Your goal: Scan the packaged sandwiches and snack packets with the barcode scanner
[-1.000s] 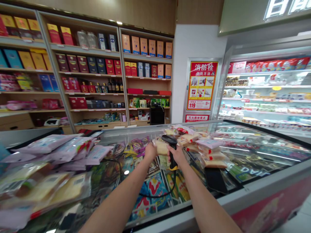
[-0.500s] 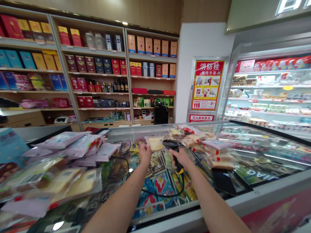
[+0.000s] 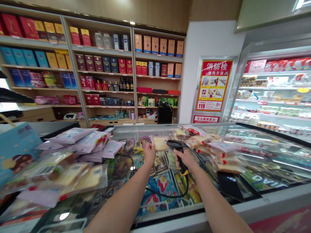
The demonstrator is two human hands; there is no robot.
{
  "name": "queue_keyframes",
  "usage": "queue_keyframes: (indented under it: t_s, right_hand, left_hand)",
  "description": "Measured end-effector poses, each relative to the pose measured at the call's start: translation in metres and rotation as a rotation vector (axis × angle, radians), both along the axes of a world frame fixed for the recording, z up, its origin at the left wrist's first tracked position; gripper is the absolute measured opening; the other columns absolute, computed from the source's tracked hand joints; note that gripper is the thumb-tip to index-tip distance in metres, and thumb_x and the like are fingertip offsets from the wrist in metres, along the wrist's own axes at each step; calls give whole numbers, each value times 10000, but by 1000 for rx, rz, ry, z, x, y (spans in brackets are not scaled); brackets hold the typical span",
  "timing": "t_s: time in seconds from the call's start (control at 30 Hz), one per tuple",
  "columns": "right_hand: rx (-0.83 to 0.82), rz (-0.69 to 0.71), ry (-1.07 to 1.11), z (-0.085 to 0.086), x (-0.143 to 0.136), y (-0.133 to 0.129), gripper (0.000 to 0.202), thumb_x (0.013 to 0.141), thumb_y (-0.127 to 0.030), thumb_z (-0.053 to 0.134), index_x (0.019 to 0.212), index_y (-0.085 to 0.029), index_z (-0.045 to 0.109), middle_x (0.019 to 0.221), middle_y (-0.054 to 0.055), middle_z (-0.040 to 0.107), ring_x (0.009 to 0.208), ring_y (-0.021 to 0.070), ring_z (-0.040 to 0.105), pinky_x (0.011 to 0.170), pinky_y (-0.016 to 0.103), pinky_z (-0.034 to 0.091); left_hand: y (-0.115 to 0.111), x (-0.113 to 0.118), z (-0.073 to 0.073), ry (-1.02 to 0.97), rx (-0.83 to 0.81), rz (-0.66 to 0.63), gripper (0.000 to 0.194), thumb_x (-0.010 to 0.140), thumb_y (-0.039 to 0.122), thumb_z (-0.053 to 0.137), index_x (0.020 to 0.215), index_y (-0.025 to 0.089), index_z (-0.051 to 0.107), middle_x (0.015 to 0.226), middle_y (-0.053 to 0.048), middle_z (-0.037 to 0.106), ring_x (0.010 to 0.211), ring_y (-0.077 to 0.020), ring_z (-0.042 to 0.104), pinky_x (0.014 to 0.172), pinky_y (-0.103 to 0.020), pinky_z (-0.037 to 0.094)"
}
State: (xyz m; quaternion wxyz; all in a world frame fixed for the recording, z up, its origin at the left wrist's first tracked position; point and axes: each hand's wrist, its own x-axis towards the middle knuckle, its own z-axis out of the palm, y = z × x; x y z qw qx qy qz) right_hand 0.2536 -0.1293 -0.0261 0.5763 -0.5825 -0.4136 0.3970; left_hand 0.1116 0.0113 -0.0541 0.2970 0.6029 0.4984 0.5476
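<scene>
My left hand (image 3: 149, 153) pinches the left edge of a clear packet of sliced bread (image 3: 160, 143), holding it above the glass top of a chest freezer (image 3: 143, 130). My right hand (image 3: 184, 159) is wrapped round the grip of a black and yellow barcode scanner (image 3: 175, 144). The scanner's head is at the packet's right edge, near its label. From the handle a black cable (image 3: 167, 196) loops over the glass. Bagged bread (image 3: 224, 160) is stacked to the right of the scanner. Colourful packages show through the glass below my hands.
On the left lie pale purple packets (image 3: 88, 142) and more bagged bread (image 3: 93, 178), beside a blue bag (image 3: 18, 152). A black phone (image 3: 229, 186) rests at the right. Behind stand shelves of boxes (image 3: 104, 64) and a lit display fridge (image 3: 274, 89).
The whole view has shifted, so everything appears a little further right, and more of the blue bag shows. Both hands keep their hold on the packet and scanner.
</scene>
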Motion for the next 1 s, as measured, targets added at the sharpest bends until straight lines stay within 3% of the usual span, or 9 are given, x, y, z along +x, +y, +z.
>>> queue_keyframes:
  t_s: [0.1, 0.23, 0.33, 0.47, 0.67, 0.87, 1.0]
  right_hand:
    - [9, -7, 6, -1, 1, 0, 398, 613, -509, 741, 679, -204, 495, 453, -69, 517, 334, 103, 476, 345, 235, 431]
    - [-8, 29, 4, -5, 0, 3, 367, 694, -498, 697, 640, -198, 492, 436, -45, 513, 334, 107, 481, 350, 243, 442]
    - [25, 38, 54, -4, -8, 6, 329, 700, -465, 711, 711, -200, 516, 485, -44, 547, 346, 111, 493, 350, 248, 449]
    - [21, 84, 88, 2, -29, 10, 326, 702, -459, 718, 721, -213, 505, 475, -44, 539, 345, 114, 484, 353, 255, 449]
    - [28, 195, 120, 14, -76, 18, 347, 679, -470, 732, 709, -216, 497, 478, -45, 545, 347, 113, 473, 350, 252, 427]
    - [13, 318, 111, 27, -142, 32, 359, 695, -486, 704, 644, -215, 474, 445, -41, 515, 342, 113, 472, 344, 246, 416]
    - [36, 411, 90, 34, -188, 42, 368, 668, -497, 710, 731, -209, 489, 472, -59, 537, 337, 102, 477, 344, 233, 420]
  left_hand:
    - [-1, -1, 0, 21, 2, 9, 259, 752, 159, 531, 554, 221, 377, 548, 45, 448, 594, -139, 483, 619, -247, 362]
    - [-8, -1, 5, 48, -1, 16, 257, 755, 140, 521, 560, 221, 375, 559, 40, 467, 608, -142, 501, 626, -248, 373]
    - [-14, -3, 12, 51, -9, 40, 266, 762, 143, 520, 563, 223, 364, 570, 36, 476, 612, -141, 505, 629, -248, 381]
    - [-19, -24, 23, 69, 15, 43, 269, 761, 153, 531, 560, 224, 369, 570, 33, 482, 617, -144, 508, 630, -250, 385]
    - [-18, -97, 43, 86, 69, 150, 236, 770, 177, 523, 578, 226, 394, 561, 37, 478, 615, -148, 505, 637, -258, 384]
    - [-18, -189, 72, 90, 103, 324, 225, 770, 225, 535, 580, 225, 414, 574, 20, 517, 615, -160, 524, 643, -272, 396]
    - [-22, -253, 88, 124, 149, 438, 223, 758, 236, 549, 578, 228, 417, 559, 23, 510, 601, -162, 519, 622, -271, 395]
